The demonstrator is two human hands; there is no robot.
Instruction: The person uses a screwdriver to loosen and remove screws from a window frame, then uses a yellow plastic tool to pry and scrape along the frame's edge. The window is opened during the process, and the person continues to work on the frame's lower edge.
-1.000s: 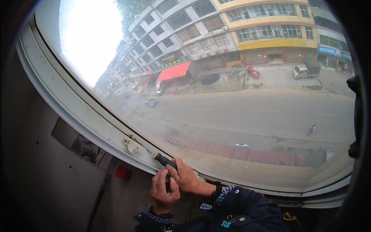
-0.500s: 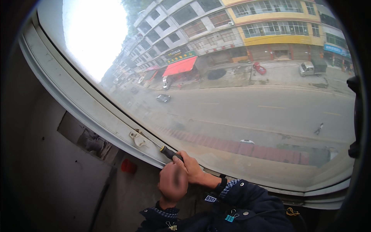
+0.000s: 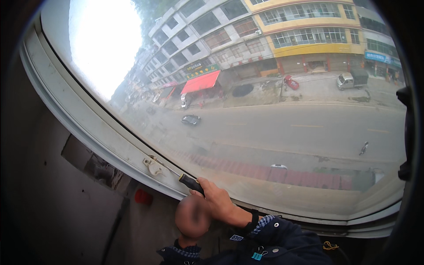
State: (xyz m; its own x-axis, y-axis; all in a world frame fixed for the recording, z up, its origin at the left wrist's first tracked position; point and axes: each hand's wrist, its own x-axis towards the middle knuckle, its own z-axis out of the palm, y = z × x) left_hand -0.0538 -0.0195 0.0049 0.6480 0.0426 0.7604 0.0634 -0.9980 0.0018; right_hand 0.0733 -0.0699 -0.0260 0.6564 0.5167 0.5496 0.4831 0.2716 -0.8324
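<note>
My right hand [image 3: 219,203] is closed round the black handle of a screwdriver [image 3: 191,184] with a yellow collar. The thin shaft runs up and left along the pale window frame [image 3: 101,130]. Its tip lies at the upper edge of a small cream window latch [image 3: 154,166], where exact contact is hard to make out. Close beside my right hand is my left hand [image 3: 193,216], smeared so that its fingers do not show. Both dark sleeves have checked cuffs.
The glass pane [image 3: 247,152] spans the upper right, with a street and buildings beyond it. Below the frame at left is a rough hole [image 3: 95,163] in the wall. A red bucket [image 3: 143,197] stands under the frame. Colored clips hang on my jacket.
My left hand has dropped slightly down and left, away from the screwdriver handle. My right hand keeps hold of the screwdriver, its tip still by the latch. The whole view has shifted a little.
</note>
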